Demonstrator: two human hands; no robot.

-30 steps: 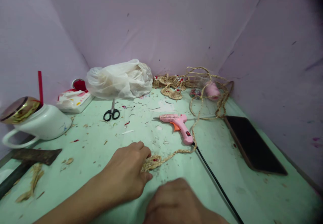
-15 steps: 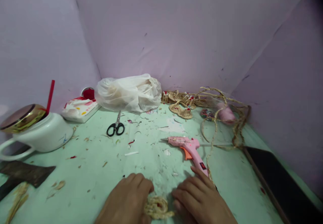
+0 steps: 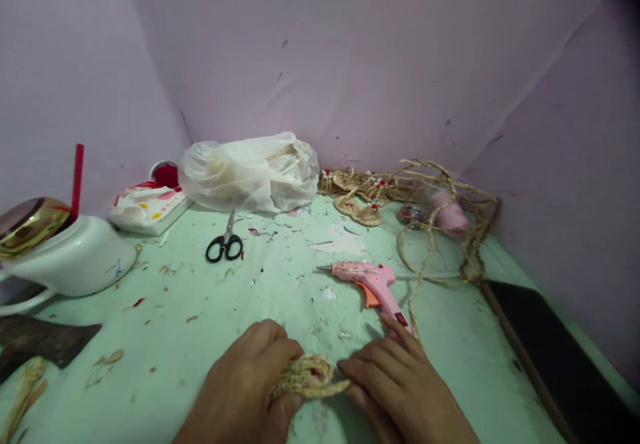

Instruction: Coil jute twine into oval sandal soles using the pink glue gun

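A small coil of braided straw cord [image 3: 313,376], with a dark red spot in its middle, is near the table's front edge. My left hand [image 3: 255,381] grips its left side between fingers and thumb. My right hand [image 3: 395,381] is closed at the coil's right side, thumb and forefinger around the tip of its loose end; the inside of that hand is hidden. Just beyond my right hand lies a pink hot glue gun [image 3: 367,277], its nozzle pointing left and its handle partly behind my fingers. A strand of straw cord [image 3: 414,304] runs down behind this hand.
Black-handled scissors [image 3: 225,247], a white plastic bag [image 3: 250,174] and straw pieces with beads [image 3: 357,211] lie farther back. A white mug [image 3: 75,257] and dark blade [image 3: 55,341] are left. A dark flat tablet-like object [image 3: 545,351] and tangled cord [image 3: 473,251] lie right.
Both hands have risen slightly in view with the coil, and my left thumb now shows beneath it. The right fingertips have come up to its loose end. The whole view has shifted a little.
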